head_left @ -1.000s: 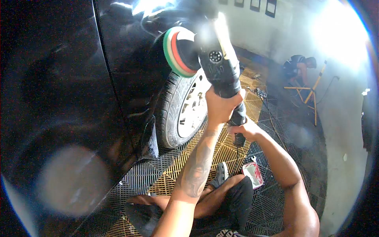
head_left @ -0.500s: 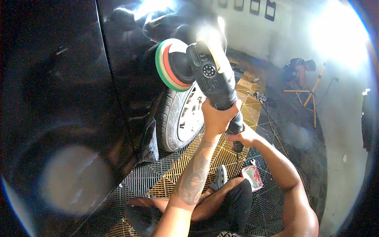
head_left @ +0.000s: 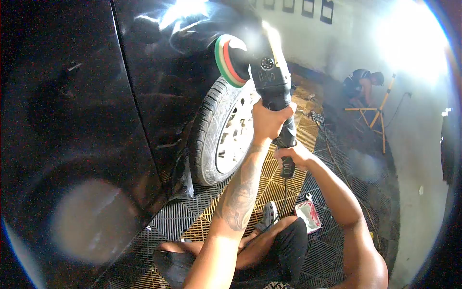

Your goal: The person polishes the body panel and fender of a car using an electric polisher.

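A black car polisher (head_left: 273, 89) is held up in both hands beside a dark car panel (head_left: 86, 120). My left hand (head_left: 270, 120) is wrapped round the front of its body, just behind the head. Further back, my right hand (head_left: 294, 155) grips the rear handle, where the cord comes out. The round polishing pad (head_left: 226, 60), layered green, white and red, faces the fender above the wheel (head_left: 231, 137). Whether the pad touches the paint I cannot tell.
A white tray with red edges (head_left: 308, 216) and a wrench (head_left: 309, 197) lie on the grid floor (head_left: 202, 219) by my knee. A cord runs across the floor. Another person (head_left: 363, 86) crouches at the far right near a yellow stand (head_left: 380, 111) and a bright lamp.
The polisher and both hands have moved up, with the pad shifting right and upward along the fender. The other person has hardly moved.
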